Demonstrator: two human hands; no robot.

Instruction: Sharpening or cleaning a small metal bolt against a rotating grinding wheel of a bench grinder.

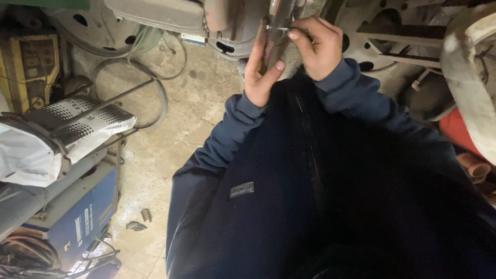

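Both hands are raised in front of the chest, at the upper middle of the head view, working on a grey metal part (243,23) that hangs above the concrete floor (170,139). The right hand (318,46) is curled, thumb and forefinger pinched on a thin pin (278,28), a small pale rod whose long axis runs roughly level, left to right, with its free end pointing toward the metal part. The left hand (261,67) stands upright beside it, fingers straight and laid flat against the part, thumb bent out toward the right hand; it grips nothing that can be seen. The two hands are almost touching, the pin lying between them, and the right hand is the one that carries it. The pin's tip sits just at the edge of the part, though whether it has entered a hole there is too small to tell.

Dark blue sleeves and a dark jacket (330,196) fill the lower right. To the left on the floor stand a blue machine (77,217) with cables, a white sack (57,139) over it, and a wire hoop (134,93). Wheel rims (372,26) lean at the top right.
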